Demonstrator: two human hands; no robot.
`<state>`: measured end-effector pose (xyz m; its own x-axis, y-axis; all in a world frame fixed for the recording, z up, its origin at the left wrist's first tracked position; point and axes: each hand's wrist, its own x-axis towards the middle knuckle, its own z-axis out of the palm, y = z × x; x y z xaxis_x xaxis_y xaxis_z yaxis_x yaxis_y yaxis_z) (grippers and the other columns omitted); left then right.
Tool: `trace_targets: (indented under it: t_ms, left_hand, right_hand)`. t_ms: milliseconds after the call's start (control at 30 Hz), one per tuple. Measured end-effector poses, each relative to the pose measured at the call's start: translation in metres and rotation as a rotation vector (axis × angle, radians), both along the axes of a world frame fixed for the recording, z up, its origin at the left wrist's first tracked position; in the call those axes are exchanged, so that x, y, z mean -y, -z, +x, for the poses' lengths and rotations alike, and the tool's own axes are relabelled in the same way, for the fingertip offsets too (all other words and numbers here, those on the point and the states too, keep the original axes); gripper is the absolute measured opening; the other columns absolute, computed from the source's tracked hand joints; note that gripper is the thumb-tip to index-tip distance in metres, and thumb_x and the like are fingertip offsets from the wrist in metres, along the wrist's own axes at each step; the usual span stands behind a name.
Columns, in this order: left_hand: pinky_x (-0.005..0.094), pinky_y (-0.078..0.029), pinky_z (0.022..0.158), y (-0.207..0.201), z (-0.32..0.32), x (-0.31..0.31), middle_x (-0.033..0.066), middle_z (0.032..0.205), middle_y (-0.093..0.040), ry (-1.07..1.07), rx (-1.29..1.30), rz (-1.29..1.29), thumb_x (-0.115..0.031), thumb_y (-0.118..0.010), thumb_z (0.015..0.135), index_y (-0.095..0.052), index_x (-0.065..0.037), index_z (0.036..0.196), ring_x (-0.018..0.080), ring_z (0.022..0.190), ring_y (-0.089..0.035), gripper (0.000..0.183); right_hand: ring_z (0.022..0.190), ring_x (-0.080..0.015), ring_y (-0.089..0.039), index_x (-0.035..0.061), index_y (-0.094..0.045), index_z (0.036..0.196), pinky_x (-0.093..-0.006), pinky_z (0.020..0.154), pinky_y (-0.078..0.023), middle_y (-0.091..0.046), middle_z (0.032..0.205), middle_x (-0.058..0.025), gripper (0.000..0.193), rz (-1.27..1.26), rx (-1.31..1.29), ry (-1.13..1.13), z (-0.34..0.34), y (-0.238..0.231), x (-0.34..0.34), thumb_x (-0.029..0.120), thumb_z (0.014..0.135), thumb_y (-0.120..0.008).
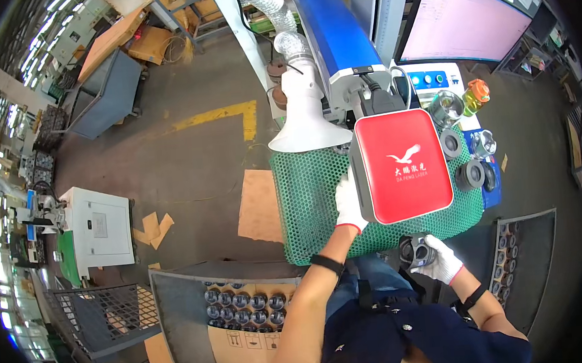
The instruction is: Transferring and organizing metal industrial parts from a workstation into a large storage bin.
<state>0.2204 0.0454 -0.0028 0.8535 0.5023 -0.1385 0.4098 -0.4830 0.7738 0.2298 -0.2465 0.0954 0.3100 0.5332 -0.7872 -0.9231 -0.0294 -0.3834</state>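
My left hand [349, 204], in a white glove with a red cuff, reaches over the green mesh mat [312, 200]. Its fingers pass beneath the red-topped box-shaped head [405, 167] of a machine, so what they touch is hidden. Low on the right, just off the mat's front edge, my right hand [444, 262] in a matching glove is closed on a dark round metal part [416, 251] with an opening in it. Two dark grey metal rings [469, 175] lie on the right of the mat, near a glass jar [446, 108].
A white funnel-shaped hood [307, 130] and blue machine arm [337, 26] stand over the mat. At the right are a monitor [465, 21] and yellow-green bottle [476, 96]. Bins of round metal parts [242, 306] flank me. Cardboard [260, 207] lies on the floor.
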Motion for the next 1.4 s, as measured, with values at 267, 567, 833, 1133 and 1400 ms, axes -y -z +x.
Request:
trace_targets:
  t_ms: [267, 567, 833, 1133, 1400]
  left_hand:
    - [0.0435, -0.048, 0.104, -0.045, -0.048, -0.021, 0.0214, 0.127, -0.058, -0.389, 0.158, -0.251, -0.031, -0.097, 0.059, -0.045, 0.001, 0.146, 0.0332, 0.12, -0.058, 0.106]
    - [0.0401, -0.054, 0.101, -0.034, -0.263, 0.016, 0.0177, 0.131, -0.059, -0.73, 0.351, -0.889, 0.004, -0.082, 0.076, -0.039, 0.002, 0.148, 0.027, 0.117, -0.063, 0.084]
    - [0.041, -0.06, 0.088, -0.01, -0.353, 0.066, 0.0131, 0.118, -0.064, -1.043, 0.364, -1.176, 0.007, -0.08, 0.077, -0.047, -0.006, 0.138, 0.0264, 0.104, -0.068, 0.07]
    - [0.0386, -0.056, 0.098, -0.046, -0.296, 0.067, 0.0168, 0.133, -0.058, -0.797, 0.334, -1.089, 0.004, -0.077, 0.08, -0.036, -0.003, 0.151, 0.0258, 0.115, -0.065, 0.082]
    - [0.0383, -0.056, 0.096, 0.007, -0.347, 0.079, 0.0134, 0.127, -0.06, -0.774, 0.126, -0.642, -0.002, -0.088, 0.071, -0.046, -0.002, 0.14, 0.0233, 0.113, -0.064, 0.081]
  right_hand:
    - [0.122, -0.0262, -0.061, 0.0053, -0.045, 0.147, -0.0433, 0.1, -0.053, -0.058, 0.137, -0.0113, 0.063, 0.139, 0.55, -0.262, 0.072, 0.045, -0.055, 0.038, 0.097, -0.066]
    - [0.133, -0.0337, -0.05, 0.007, -0.04, 0.151, -0.0482, 0.111, -0.043, -0.048, 0.147, -0.0155, 0.079, 0.072, 1.344, -0.799, 0.1, 0.086, -0.149, 0.039, 0.087, -0.074]
    - [0.129, -0.0408, -0.049, 0.0081, -0.042, 0.147, -0.0508, 0.109, -0.042, -0.05, 0.139, -0.0202, 0.092, -0.163, 1.822, -1.03, 0.097, 0.062, -0.179, 0.04, 0.071, -0.083]
    - [0.131, -0.0452, -0.045, 0.0087, -0.044, 0.143, -0.0564, 0.112, -0.038, -0.045, 0.141, -0.0232, 0.091, -0.225, 2.174, -1.093, 0.09, 0.041, -0.194, 0.042, 0.069, -0.083]
    - [0.124, -0.0423, -0.051, 0.0071, -0.047, 0.143, -0.0526, 0.106, -0.044, -0.05, 0.136, -0.0232, 0.07, -0.256, 1.847, -0.843, 0.073, 0.082, -0.199, 0.04, 0.086, -0.07]
